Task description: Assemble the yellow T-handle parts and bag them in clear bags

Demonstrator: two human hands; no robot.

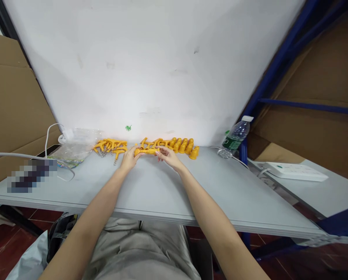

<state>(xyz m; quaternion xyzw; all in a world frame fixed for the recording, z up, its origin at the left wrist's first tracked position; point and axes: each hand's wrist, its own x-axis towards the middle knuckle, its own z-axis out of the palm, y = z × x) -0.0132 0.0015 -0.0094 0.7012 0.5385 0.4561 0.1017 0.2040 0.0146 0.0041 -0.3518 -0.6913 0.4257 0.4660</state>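
Note:
Between my two hands a yellow-orange plastic part (147, 151) lies sideways, just above the grey table. My left hand (129, 158) grips its left end, while the fingers of my right hand (167, 155) pinch its right end. Behind them lie several branched yellow-orange pieces (155, 143). To the right stand several yellow-orange cup-shaped pieces (194, 152) in rows. Left of my left hand sits a pile of branched yellow-orange pieces with ball chains (111, 145). The exact kind of the held part is too small to tell.
A clear plastic bag (72, 149) and a white cable (47, 140) lie at the left. At the right a water bottle (235, 137) leans against a blue post. A white power strip (294, 171) rests on the neighbouring surface. A white panel (162, 70) rises behind the table (156, 190).

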